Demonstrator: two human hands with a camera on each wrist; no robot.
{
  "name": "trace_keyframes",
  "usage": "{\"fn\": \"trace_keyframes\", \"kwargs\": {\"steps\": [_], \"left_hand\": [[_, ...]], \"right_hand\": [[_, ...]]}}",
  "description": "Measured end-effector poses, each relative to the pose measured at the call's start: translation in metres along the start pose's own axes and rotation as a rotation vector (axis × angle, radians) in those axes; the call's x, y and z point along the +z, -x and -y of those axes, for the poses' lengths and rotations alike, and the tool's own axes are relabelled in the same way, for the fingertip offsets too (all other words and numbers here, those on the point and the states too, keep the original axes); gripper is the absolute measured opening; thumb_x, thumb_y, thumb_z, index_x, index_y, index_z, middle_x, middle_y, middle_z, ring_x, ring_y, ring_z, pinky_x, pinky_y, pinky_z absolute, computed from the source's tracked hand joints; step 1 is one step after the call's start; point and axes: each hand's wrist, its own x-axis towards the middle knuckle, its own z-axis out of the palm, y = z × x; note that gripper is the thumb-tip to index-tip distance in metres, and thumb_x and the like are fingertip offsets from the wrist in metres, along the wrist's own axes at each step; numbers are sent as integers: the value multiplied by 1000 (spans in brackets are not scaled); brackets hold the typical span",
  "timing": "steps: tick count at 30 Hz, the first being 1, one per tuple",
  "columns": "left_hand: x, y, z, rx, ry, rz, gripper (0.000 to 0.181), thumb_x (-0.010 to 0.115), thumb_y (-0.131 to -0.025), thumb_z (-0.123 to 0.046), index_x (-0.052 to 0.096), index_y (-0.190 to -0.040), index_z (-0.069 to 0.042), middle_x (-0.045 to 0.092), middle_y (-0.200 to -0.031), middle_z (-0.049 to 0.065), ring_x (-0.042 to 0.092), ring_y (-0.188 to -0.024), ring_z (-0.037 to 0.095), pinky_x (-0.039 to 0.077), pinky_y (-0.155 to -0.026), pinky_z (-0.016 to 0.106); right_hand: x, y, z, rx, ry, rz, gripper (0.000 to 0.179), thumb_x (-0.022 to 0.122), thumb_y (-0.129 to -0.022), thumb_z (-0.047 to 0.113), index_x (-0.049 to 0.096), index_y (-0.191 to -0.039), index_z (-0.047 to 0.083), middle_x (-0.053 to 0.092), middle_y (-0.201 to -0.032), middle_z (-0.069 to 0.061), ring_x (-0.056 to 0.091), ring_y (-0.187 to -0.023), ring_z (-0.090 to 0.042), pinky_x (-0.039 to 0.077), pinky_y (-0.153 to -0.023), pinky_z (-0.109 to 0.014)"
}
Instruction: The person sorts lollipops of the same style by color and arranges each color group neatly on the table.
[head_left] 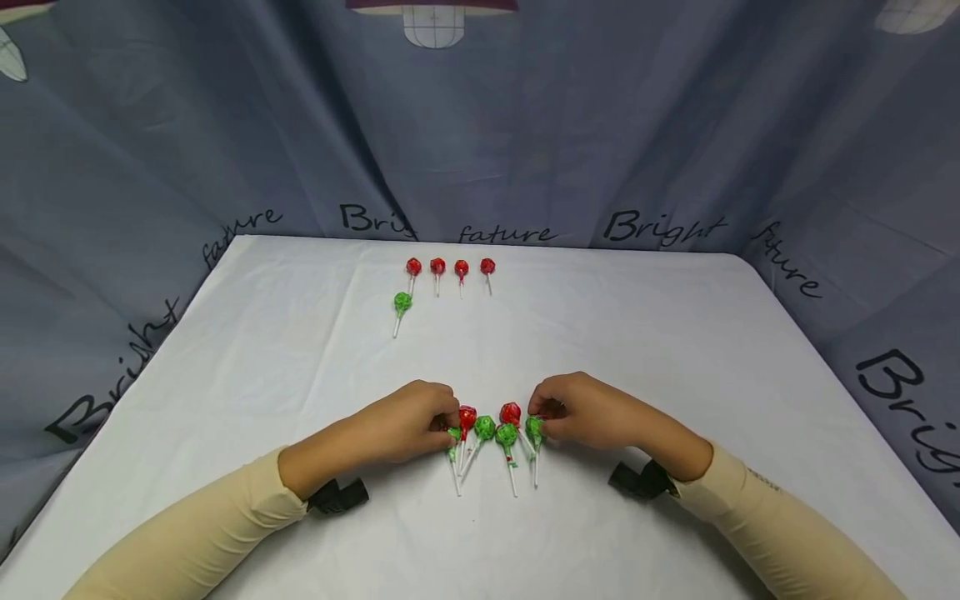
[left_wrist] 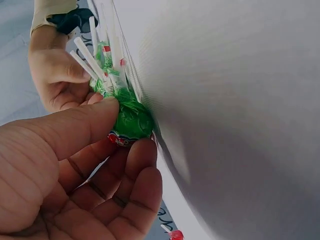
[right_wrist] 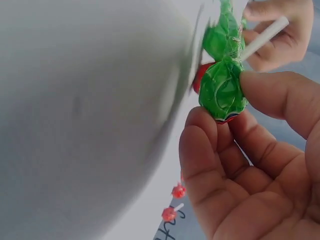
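Note:
My left hand [head_left: 416, 421] pinches the green-wrapped head of a lollipop [left_wrist: 134, 120] between thumb and fingers. My right hand [head_left: 588, 408] does the same with another green lollipop [right_wrist: 222, 90] on the right side of the front cluster. Between the hands lie two more green lollipops, one left of centre [head_left: 484, 428] and one nearer the middle [head_left: 506, 434]. Two red lollipops lie among them, a left red one [head_left: 467, 416] beside my left fingers and a right red one [head_left: 510, 412] near my right fingers. Their white sticks point toward me.
At the back of the white table [head_left: 637, 333], several red lollipops [head_left: 437, 267] lie in a row. One green lollipop [head_left: 402, 302] lies just in front of the row's leftmost one. A grey printed curtain [head_left: 480, 150] hangs behind the table.

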Motion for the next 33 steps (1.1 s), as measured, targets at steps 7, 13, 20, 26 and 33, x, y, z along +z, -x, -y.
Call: {"fn": "trace_keyframes", "kwargs": {"steps": [7, 13, 20, 26, 33], "left_hand": [[-1, -1, -4, -21, -20, 3, 14, 75, -85, -4, 65, -80, -13, 51, -76, -9, 46, -68, 8, 43, -65, 24], [-1, -2, -3, -16, -7, 0, 12, 74, -84, -2, 68, -80, -12, 52, -75, -9, 47, -67, 7, 44, -64, 24], [-2, -3, -4, -26, -6, -22, 11, 75, -82, -2, 71, -80, -12, 56, -76, -10, 50, -67, 6, 45, -64, 24], [-2, -3, -4, -46, -8, -13, 10, 75, -83, -3, 71, -80, -12, 56, -76, -10, 50, -67, 6, 45, -64, 24], [-2, -4, -5, -53, -7, -13, 10, 76, -82, -4, 72, -78, -12, 56, -75, -10, 50, -66, 6, 45, -64, 24]], "right_hand": [[-13, -10, -7, 4, 19, -24, 13, 69, -88, 4, 68, -96, 14, 63, -87, 7, 58, -80, -12, 52, -71, -28], [-23, -20, -13, 13, -2, -48, 11, 69, -88, 4, 69, -95, 13, 63, -86, 5, 58, -79, -14, 52, -68, -29], [-31, -37, -15, 31, 10, -34, 9, 69, -88, 4, 69, -94, 11, 62, -83, 2, 56, -77, -15, 51, -67, -31], [-42, -54, -5, 29, 33, -37, 8, 69, -89, 6, 69, -95, 10, 64, -85, 2, 57, -80, -16, 51, -72, -32], [-49, -79, 7, 17, 72, -35, 8, 71, -89, 7, 70, -96, 10, 65, -86, 1, 58, -81, -17, 51, -74, -32]]}}
